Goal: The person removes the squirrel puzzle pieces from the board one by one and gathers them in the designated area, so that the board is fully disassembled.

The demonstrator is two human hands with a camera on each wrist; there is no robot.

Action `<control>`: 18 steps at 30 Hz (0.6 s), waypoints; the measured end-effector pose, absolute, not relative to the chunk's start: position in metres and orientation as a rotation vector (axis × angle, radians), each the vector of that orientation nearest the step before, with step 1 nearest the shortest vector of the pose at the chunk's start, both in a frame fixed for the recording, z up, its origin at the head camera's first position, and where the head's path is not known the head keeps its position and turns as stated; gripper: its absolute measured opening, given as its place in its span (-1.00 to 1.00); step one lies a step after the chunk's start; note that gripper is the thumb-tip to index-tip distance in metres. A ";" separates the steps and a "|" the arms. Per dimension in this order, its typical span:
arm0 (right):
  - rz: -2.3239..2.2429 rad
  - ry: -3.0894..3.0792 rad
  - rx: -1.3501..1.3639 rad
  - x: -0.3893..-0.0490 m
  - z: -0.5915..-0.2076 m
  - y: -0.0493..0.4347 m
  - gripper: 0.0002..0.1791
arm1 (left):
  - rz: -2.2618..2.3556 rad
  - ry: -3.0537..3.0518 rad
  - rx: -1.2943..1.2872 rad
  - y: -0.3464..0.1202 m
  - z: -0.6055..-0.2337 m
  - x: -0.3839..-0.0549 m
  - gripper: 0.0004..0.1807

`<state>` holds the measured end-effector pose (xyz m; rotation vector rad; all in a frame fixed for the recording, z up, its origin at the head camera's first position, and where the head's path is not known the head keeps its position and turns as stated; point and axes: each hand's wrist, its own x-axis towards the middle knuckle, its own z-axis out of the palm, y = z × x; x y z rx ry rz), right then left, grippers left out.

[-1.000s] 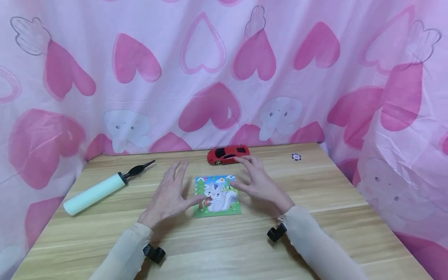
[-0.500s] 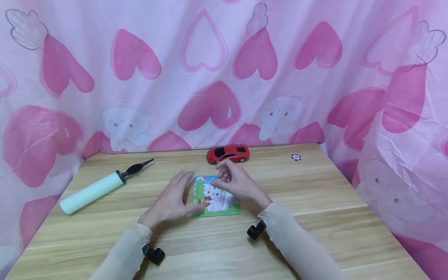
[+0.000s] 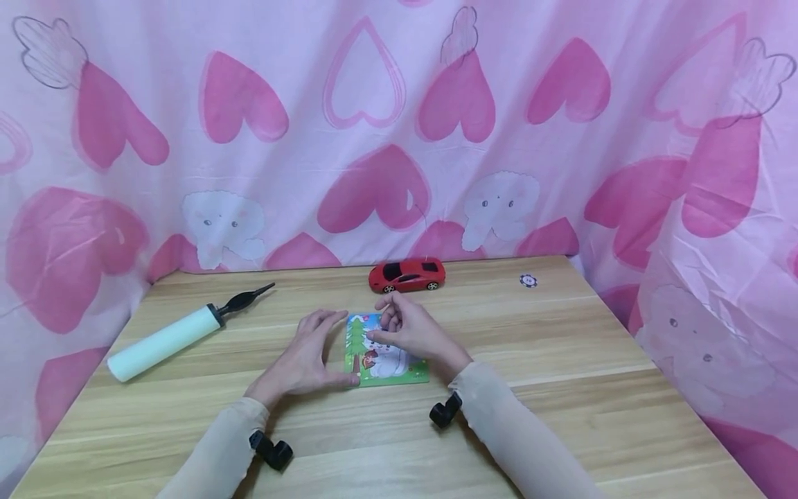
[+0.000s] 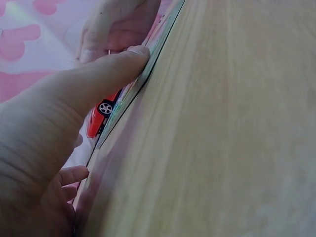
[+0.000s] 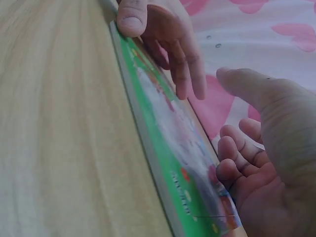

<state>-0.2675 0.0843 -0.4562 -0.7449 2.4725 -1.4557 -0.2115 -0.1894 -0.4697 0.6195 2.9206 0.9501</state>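
Observation:
A square picture board [image 3: 386,372] with a grey squirrel, trees and green grass lies flat on the wooden table. At its left edge is my left hand [image 3: 305,357], its thumb over the near left corner and its fingers stretched toward the far left corner. In the right wrist view, that left thumb [image 5: 132,22] rests at the board's corner. Over the board's right half hovers my right hand [image 3: 420,333], fingers loosely curled and thumb pointing left. A gap shows between its thumb and fingers in the right wrist view, with nothing held. It hides part of the picture.
Behind the board stands a red toy car [image 3: 407,276]. A pale green hand pump [image 3: 168,339] with a black nozzle lies at the left. Far right is a small round chip [image 3: 528,281]. A pink heart-patterned curtain [image 3: 374,187] hangs along the table's back.
My right hand has moved left from the board's right side to above it, its fingers curling in. My left thumb has come down toward the near left corner.

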 end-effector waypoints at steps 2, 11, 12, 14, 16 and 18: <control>-1.424 2.509 -0.726 -0.267 -0.457 0.082 -0.38 | 0.947 2.907 0.609 -0.191 -0.470 -0.211 0.44; -1.230 2.683 -0.650 -0.273 -0.448 0.066 -0.49 | 0.869 2.894 0.573 -0.189 -0.469 -0.214 0.44; -1.209 2.683 -0.653 -0.273 -0.447 0.064 -0.50 | 0.867 2.891 0.571 -0.189 -0.469 -0.214 0.44; -1.172 2.681 -0.665 -0.273 -0.445 0.059 -0.52 | 0.868 2.887 0.576 -0.189 -0.468 -0.214 0.43; -1.135 2.676 -0.667 -0.273 -0.445 0.056 -0.52 | 0.869 2.877 0.574 -0.189 -0.468 -0.213 0.42; -1.100 2.672 -0.660 -0.273 -0.444 0.053 -0.52 | 0.865 2.870 0.571 -0.189 -0.468 -0.214 0.41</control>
